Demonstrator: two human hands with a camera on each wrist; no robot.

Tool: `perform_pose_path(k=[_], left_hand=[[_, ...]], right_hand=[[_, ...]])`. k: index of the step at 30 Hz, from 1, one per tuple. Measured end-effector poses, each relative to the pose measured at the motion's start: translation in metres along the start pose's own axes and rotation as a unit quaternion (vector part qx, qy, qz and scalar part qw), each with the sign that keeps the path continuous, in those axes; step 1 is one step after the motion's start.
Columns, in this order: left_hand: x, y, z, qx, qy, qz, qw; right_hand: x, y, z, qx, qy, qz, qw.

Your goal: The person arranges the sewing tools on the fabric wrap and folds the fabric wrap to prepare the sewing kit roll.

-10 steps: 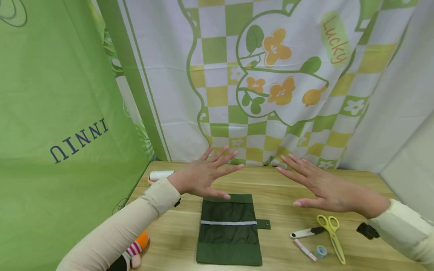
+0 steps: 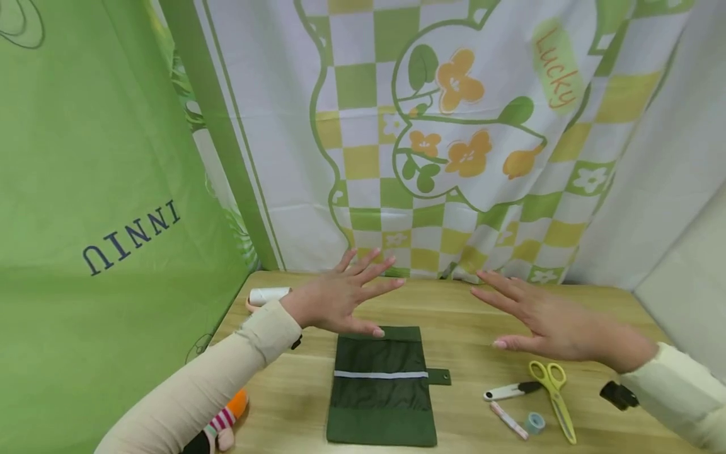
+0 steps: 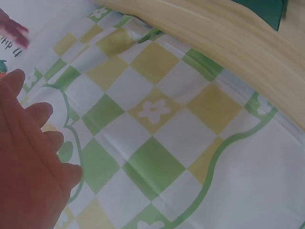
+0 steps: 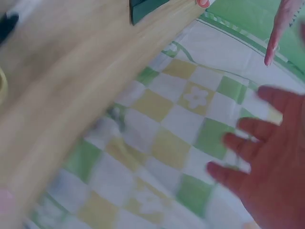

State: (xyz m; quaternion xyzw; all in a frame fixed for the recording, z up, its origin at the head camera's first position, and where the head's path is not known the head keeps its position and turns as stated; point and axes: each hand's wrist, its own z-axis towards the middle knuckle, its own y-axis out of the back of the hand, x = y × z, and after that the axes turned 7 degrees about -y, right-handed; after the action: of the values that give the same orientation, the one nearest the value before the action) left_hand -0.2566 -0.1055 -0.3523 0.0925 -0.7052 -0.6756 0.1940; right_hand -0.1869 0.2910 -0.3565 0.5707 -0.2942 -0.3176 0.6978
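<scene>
Both hands are raised over the table with fingers spread, and neither holds anything. In the head view my left hand (image 2: 343, 299) hovers above the far edge of a dark green fabric pouch (image 2: 381, 422), which lies spread flat with a white strip across it and a snap tab on its right. My right hand (image 2: 553, 321) is held above the right side of the table, beyond the yellow scissors (image 2: 558, 403), a white-and-black utility knife (image 2: 505, 391), a pink-and-white pen-like stick (image 2: 508, 420) and a small roll of light blue tape (image 2: 535, 423).
A white roll (image 2: 269, 296) sits at the table's back left corner, with something orange under it. A striped plush toy (image 2: 224, 422) lies at the left edge, partly behind the left forearm. A checkered curtain (image 2: 363, 164) hangs behind the wooden table (image 2: 471, 353).
My right hand has shifted slightly right and down. The left hand stays nearly in place, and the objects on the table lie as before.
</scene>
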Motion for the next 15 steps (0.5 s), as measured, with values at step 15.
perform_pose_path(k=[15], left_hand=[[-0.077, -0.098, -0.007, 0.182, 0.184, -0.214, 0.9419]], right_hand=[[-0.071, -0.106, -0.070, 0.166, -0.273, 0.094, 0.9428]])
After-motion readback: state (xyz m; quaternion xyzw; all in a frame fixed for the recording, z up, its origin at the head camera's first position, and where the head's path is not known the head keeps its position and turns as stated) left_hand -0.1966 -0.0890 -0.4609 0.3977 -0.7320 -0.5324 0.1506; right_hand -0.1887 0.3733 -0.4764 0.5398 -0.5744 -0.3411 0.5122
